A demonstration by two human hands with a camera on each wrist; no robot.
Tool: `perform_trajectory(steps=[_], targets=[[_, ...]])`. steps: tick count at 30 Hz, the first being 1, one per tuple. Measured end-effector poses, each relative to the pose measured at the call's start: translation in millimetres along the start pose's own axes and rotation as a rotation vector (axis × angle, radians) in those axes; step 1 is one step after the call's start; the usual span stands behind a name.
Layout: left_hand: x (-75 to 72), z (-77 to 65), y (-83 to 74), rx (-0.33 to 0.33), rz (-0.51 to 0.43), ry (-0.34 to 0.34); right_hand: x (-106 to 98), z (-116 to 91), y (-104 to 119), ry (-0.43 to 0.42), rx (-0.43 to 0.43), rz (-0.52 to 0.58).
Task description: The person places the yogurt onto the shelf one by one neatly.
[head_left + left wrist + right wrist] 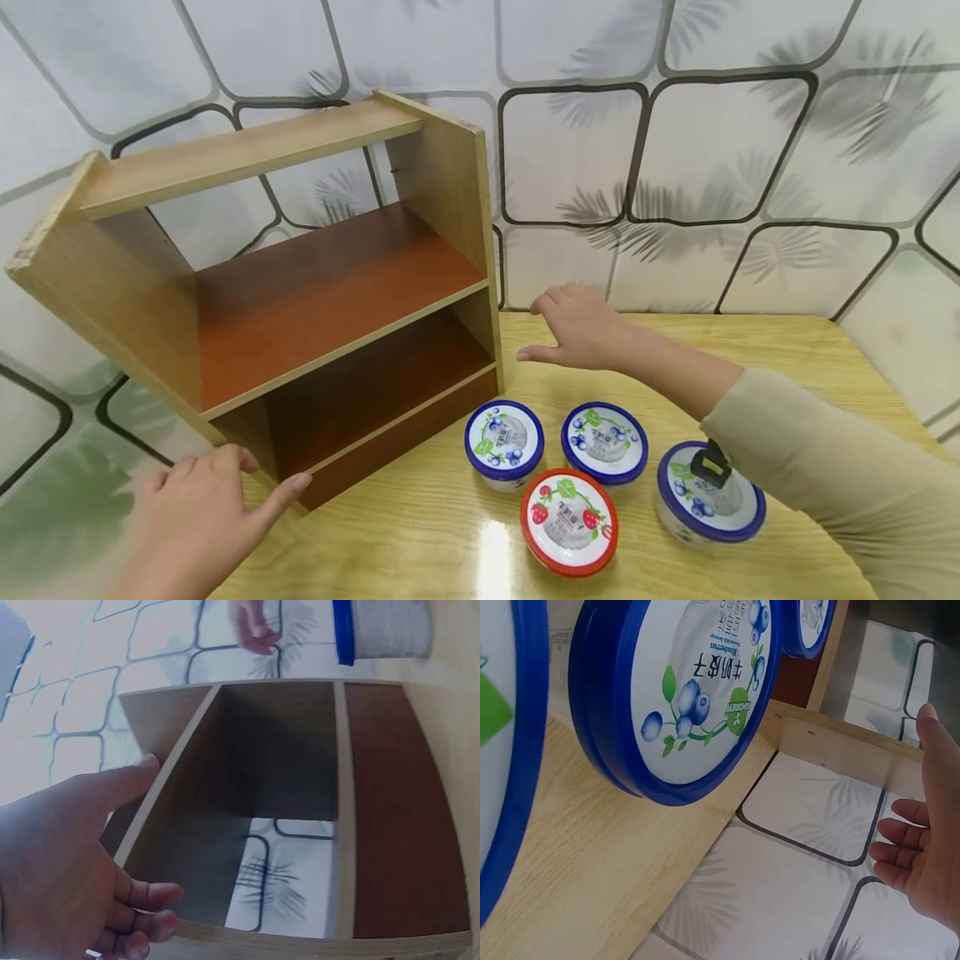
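Observation:
A small wooden shelf [322,308] with reddish-brown boards stands angled at the left. My left hand [202,517] is beside its lower left end, thumb extended and fingers loosely bent, holding nothing. In the left wrist view the thumb of that hand [82,862] overlaps a shelf edge. My right hand [581,329] hovers off the shelf's right side, empty, thumb apart from the fingers; the right wrist view shows this hand [922,847] with its fingers spread toward the side panel. Below it are blue-lidded tubs with blueberry pictures [504,437] and a red-lidded strawberry tub [570,522].
Two more blue-lidded tubs stand on the wooden table [405,542], one behind the red lid and another [708,492] partly covered by my right sleeve [817,458]. A wall covering [570,158] with dark outlines and leaf shadows rises behind the table.

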State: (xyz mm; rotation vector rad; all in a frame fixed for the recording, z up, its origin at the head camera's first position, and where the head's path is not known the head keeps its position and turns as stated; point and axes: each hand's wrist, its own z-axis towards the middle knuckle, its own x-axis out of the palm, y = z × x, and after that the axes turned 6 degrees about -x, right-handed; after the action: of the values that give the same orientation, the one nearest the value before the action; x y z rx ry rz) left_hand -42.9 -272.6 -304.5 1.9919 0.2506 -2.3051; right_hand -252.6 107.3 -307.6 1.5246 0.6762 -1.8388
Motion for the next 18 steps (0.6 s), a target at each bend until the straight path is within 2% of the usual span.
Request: perform_trajectory(steps=[4, 10, 13, 18], targets=[[-3.2, -1.7, 5.3, -0.051, 0.038, 0.001, 3, 4, 3, -0.002, -0.022, -0.001], [-3.4, -1.4, 13.7, -0.115, 0.056, -0.026, 4, 12, 6, 0.003, -0.008, 0.022], [-4.9, 2.2, 19.6, -0.141, 0.061, 0.004, 3, 17, 7, 0.010, -0.003, 0.033], [-5.3, 9.7, 26.7, -0.112, 0.054, 0.071, 4, 23, 7, 0.027, 0.012, 0.036]])
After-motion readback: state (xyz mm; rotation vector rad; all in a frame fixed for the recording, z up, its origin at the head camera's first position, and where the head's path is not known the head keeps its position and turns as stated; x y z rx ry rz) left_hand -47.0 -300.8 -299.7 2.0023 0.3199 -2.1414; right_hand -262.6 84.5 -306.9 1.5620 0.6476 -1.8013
